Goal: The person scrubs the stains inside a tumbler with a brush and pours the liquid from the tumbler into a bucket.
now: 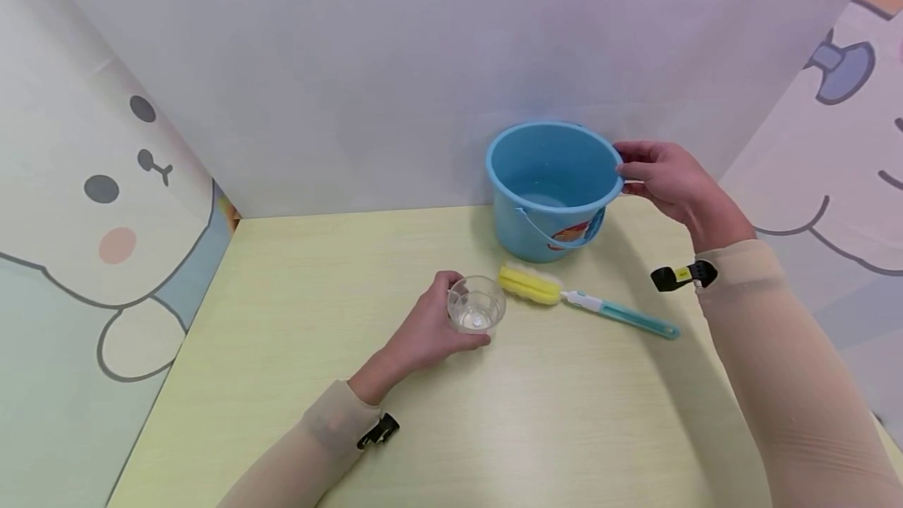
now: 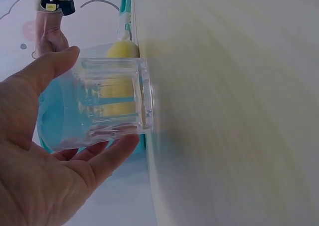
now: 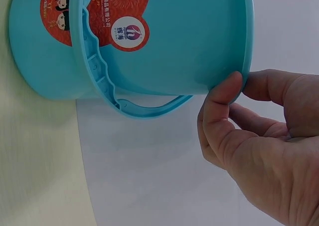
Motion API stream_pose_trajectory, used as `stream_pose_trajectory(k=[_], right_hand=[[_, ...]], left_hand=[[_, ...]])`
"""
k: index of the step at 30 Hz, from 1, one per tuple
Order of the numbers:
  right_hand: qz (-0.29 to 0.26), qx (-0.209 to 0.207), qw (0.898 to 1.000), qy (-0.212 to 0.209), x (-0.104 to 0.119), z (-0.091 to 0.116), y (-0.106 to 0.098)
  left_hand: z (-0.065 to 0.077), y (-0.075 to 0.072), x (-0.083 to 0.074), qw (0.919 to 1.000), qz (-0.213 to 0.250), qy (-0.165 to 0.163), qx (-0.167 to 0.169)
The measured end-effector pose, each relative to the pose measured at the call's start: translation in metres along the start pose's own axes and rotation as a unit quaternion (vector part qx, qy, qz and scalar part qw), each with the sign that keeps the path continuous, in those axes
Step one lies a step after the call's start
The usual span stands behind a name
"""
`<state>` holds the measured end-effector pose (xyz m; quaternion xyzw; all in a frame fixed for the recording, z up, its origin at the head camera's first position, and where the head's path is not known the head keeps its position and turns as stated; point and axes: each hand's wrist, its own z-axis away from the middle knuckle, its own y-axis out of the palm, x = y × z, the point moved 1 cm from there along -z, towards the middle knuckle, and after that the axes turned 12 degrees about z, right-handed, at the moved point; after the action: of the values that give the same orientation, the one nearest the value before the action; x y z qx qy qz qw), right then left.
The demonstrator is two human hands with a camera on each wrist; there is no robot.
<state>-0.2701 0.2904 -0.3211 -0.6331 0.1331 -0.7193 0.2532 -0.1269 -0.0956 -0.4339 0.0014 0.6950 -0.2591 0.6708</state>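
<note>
A clear glass cup [image 1: 476,306] stands upright on the table, its base right at the tabletop in the left wrist view. My left hand [image 1: 430,328] holds it from the left, thumb on one side and fingers round the other. At the back, a blue bucket [image 1: 525,230] stands upright with its handle hanging down the front. My right hand [image 1: 666,179] pinches the bucket's rim [image 3: 247,41] on the right side, thumb and fingers on either side of the edge. A bottle brush with a yellow sponge head [image 1: 529,285] lies between the cup and the bucket.
The brush's teal and white handle [image 1: 624,315] points right, under my right forearm. A pale wall [image 1: 353,100] rises directly behind the table [image 1: 317,281], and side panels with cartoon drawings [image 1: 113,179] stand left and right. A red sticker [image 3: 107,11] marks the bucket's front.
</note>
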Motion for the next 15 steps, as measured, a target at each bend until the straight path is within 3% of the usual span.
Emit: stream_pose_trajectory(k=[15], right_hand=[[0.004,0.001,1.000,0.005,0.0014,-0.0014,0.0002]], left_hand=[[-0.0009,0.0015,0.0020,1.0000,-0.006,-0.004,0.002]])
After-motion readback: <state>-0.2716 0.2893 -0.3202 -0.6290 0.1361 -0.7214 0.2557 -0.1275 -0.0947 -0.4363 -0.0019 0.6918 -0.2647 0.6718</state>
